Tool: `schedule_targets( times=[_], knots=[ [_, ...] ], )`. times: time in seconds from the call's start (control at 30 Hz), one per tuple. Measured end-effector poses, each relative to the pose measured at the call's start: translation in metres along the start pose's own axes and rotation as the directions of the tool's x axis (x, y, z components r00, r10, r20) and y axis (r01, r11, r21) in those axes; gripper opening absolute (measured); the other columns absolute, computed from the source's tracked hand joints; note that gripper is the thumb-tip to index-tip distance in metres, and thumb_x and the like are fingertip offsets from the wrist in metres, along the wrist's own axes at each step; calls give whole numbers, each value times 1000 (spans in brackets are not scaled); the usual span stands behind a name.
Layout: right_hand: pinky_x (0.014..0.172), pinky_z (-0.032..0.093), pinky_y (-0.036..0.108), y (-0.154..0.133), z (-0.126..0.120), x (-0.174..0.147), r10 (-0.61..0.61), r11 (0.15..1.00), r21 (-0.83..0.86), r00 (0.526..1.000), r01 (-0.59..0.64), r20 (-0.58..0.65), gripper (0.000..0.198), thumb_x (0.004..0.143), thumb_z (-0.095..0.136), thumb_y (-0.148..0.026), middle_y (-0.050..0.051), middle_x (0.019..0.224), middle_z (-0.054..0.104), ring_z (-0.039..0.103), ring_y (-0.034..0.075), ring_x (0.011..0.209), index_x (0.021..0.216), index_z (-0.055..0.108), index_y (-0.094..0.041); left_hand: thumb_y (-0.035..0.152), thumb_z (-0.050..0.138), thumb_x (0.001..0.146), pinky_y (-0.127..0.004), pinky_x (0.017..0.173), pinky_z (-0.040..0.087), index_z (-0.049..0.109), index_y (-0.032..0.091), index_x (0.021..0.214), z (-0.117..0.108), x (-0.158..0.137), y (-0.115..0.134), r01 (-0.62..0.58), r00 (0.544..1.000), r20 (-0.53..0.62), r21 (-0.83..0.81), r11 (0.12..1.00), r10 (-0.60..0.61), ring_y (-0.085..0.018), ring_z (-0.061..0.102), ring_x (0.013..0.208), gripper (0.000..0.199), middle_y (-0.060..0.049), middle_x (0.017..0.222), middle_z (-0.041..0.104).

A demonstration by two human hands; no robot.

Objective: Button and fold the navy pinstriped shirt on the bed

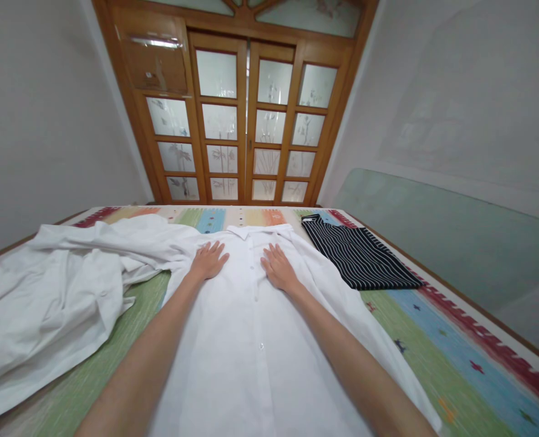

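A white button-up shirt (233,340) lies spread out front side up, its collar at the far end and its button strip running down the middle. My left hand (209,260) rests flat on the left side of the chest, fingers spread. Across the buttons, my right hand (278,266) lies palm down on the other side, its fingers also stretched out. Both hands touch the cloth without gripping it. A second white garment (55,297) lies crumpled to the left, against the shirt's left shoulder.
A folded black-and-white striped garment (360,252) lies at the right. Everything sits on a colourful patterned cover (451,352). A pale green panel (433,212) stands along the right edge. Behind are wooden doors (244,121) with glass panes, with walls at both sides.
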State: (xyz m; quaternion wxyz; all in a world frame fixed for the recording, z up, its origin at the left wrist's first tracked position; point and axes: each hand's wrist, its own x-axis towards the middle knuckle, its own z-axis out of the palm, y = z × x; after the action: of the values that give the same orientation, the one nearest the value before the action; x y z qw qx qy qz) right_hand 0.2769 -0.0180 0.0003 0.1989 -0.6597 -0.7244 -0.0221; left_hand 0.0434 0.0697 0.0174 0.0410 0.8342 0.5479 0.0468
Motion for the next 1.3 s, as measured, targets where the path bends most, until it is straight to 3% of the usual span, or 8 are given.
schedule_targets(
  times=[0.4, 0.47, 0.53, 0.67, 0.77, 0.9, 1.1, 1.3],
  knots=[
    [117, 16, 44, -1, -12, -23, 6, 1000, -29, 999, -5, 35, 55, 99, 31, -40, 15, 155, 28, 13, 28, 146, 141, 43, -7, 51, 20, 96, -48, 115, 16, 25, 20, 150, -3, 4, 5, 49, 996, 68, 11, 999, -49, -32, 14, 145, 63, -7, 159, 17],
    [117, 15, 43, -3, -14, -26, -49, 998, -22, 996, 51, 79, 57, 98, 33, -44, 13, 155, 28, 14, 27, 146, 142, 42, -10, 48, 23, 97, -48, 113, 20, 30, 20, 148, -4, 2, 9, 58, 998, 39, 29, 998, -59, -32, 19, 144, 60, -8, 158, 20],
    [117, 15, 43, -4, -15, -27, -94, 995, -17, 986, 97, 134, 57, 98, 32, -46, 11, 154, 30, 18, 26, 145, 143, 42, -14, 40, 28, 97, -50, 108, 27, 42, 16, 141, -6, -5, 16, 56, 996, -66, 73, 996, -51, -34, 31, 139, 52, -13, 152, 34],
    [116, 18, 43, -5, -15, -25, -78, 996, -28, 981, 84, 178, 57, 98, 30, -49, 9, 154, 31, 22, 25, 144, 145, 40, -18, 14, 30, 94, -45, 94, 39, 64, 7, 106, -11, -30, 40, -1, 967, -251, 136, 991, 35, -31, 56, 111, 37, -19, 111, 65],
    [115, 19, 42, -6, -14, -21, -51, 997, -46, 983, 61, 178, 55, 98, 28, -46, 7, 153, 33, 24, 24, 143, 145, 40, -19, 16, 32, 94, -41, 91, 41, 65, 10, 98, -11, -51, 67, -65, 953, -285, 133, 989, 101, -28, 58, 104, 34, -16, 100, 67],
    [114, 22, 42, -7, -12, -13, -21, 995, -98, 986, 38, 164, 50, 100, 26, -34, 8, 151, 37, 29, 24, 141, 144, 41, -16, 28, 36, 96, -37, 92, 42, 66, 13, 99, 0, -74, 107, -158, 944, -274, 115, 981, 184, -25, 60, 105, 34, -13, 103, 68],
    [111, 24, 46, -10, -15, 12, 13, 973, -227, 984, 28, 180, 47, 99, 24, -26, 15, 145, 45, 39, 25, 135, 137, 46, -11, 38, 37, 94, -46, 111, 28, 50, 2, 131, 21, -93, 137, -178, 955, -228, 66, 982, 189, -34, 33, 138, 53, -21, 142, 46],
    [109, 24, 48, -7, -13, 46, 21, 960, -276, 973, 45, 229, 42, 98, 29, -23, 20, 137, 52, 47, 27, 127, 130, 52, -8, 45, 29, 95, -47, 118, 15, 40, 3, 140, 30, -111, 151, -394, 904, -210, -71, 916, 373, -32, 15, 145, 63, -19, 151, 35]
  ],
)
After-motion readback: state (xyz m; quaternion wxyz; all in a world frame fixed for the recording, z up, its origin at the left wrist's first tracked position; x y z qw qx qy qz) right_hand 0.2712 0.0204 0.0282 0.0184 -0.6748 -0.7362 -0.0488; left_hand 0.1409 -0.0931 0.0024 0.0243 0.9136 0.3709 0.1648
